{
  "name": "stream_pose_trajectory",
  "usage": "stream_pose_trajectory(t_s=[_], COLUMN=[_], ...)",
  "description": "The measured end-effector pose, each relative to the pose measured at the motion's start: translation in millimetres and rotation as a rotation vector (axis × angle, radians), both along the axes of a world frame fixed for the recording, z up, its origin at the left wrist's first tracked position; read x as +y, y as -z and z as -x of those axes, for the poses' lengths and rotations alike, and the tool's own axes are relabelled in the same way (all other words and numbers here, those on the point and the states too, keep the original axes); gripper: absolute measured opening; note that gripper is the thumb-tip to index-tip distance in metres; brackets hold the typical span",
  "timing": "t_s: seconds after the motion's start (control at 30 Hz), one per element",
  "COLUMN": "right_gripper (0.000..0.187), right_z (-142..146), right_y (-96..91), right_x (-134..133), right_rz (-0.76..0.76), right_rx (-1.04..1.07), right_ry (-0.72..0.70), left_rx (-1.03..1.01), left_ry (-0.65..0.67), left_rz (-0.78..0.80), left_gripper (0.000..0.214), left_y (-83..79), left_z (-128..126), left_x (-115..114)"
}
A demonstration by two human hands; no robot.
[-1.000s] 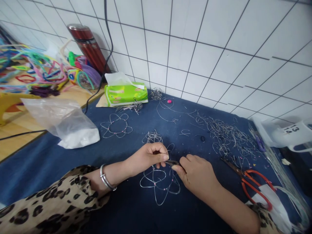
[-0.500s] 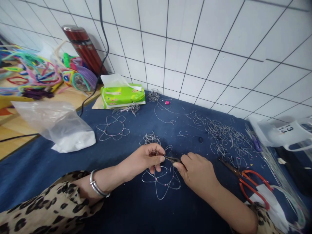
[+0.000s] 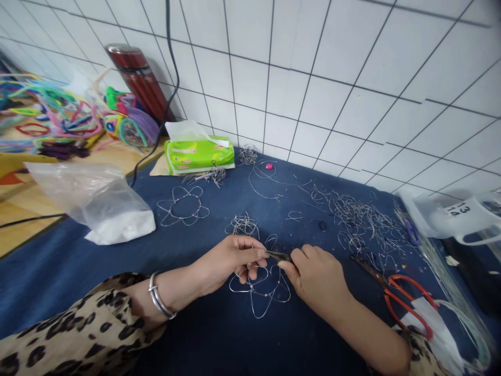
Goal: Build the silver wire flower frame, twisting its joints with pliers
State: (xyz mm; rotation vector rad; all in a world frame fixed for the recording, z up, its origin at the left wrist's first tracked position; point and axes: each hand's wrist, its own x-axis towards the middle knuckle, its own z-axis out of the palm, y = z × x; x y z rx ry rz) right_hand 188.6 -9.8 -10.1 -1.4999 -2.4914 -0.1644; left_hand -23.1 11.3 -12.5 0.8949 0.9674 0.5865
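My left hand (image 3: 240, 256) pinches the upper left part of a flower-shaped wire piece (image 3: 261, 308) between thumb and forefinger. Small pink beads sit where its silver loops meet. Closed around a pair of dark, slim-nosed pliers (image 3: 278, 256), my right hand (image 3: 313, 274) brings their tip up against the wire at my left fingertips. The handles are hidden in my palm, and the exact bite of the tip is too small to make out. Just beyond my left hand lies a small heap of curled wire (image 3: 243, 224). A similar beaded wire flower (image 3: 183, 206) lies flat farther left.
Red-handled scissors (image 3: 407, 297) lie right of my right forearm. Behind them spreads a tangle of wire offcuts (image 3: 360, 214). A plastic bag (image 3: 113, 209), a green tissue pack (image 3: 199, 154) and a red flask (image 3: 143, 83) stand at left. A white jug (image 3: 462, 214) is at far right.
Both hands hold nearly the same pose at the wire flower. My left fingers have shifted slightly on the wire. The whole view has moved a little.
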Motion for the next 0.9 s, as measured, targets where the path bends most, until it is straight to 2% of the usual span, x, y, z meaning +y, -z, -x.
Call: stream_pose_trajectory(t_s=[0.33,0.9], right_gripper=[0.038,0.039], right_z=[1.5,-2.1], right_y=[-2.0,-9.0], right_x=[-2.9,0.3], right_rz=[-0.047,-0.074], right_rx=[-0.028,-0.044], right_ry=[-0.027,-0.067], left_rx=[0.006,0.02], left_ry=[-0.063,-0.019], left_rz=[-0.004,-0.012], left_gripper=[0.01,0.008], left_y=[-1.9,-0.2], left_z=[-2.3,-0.2], left_x=[-3.7,-1.9])
